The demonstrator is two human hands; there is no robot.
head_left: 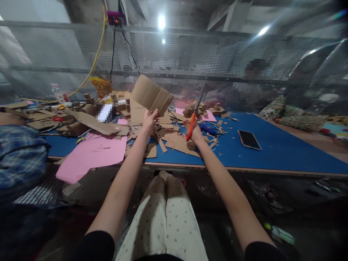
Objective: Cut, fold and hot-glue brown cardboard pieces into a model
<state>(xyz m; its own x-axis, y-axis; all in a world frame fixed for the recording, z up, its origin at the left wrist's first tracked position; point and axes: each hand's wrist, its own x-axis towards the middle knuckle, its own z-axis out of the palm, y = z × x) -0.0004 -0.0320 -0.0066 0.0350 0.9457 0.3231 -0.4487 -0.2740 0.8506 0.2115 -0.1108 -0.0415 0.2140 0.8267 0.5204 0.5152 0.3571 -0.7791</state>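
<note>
My left hand (150,120) grips the lower edge of a creased piece of brown cardboard (149,93), raised above the table. In my right hand (193,130) is a pair of scissors (191,127) with orange handles; the blades point up and away from me, apart from the cardboard. Cardboard scraps (176,141) lie on the blue table under and between both hands. Just right of my right hand rests a dark blue tool (208,129), its kind unclear, among small offcuts.
Pink paper (95,156) hangs over the table's front edge at left. A phone (249,140) lies at right. A person in a plaid sleeve (21,156) sits at far left. Behind the table stands a perforated metal screen (174,54); a bottle (282,233) lies below right.
</note>
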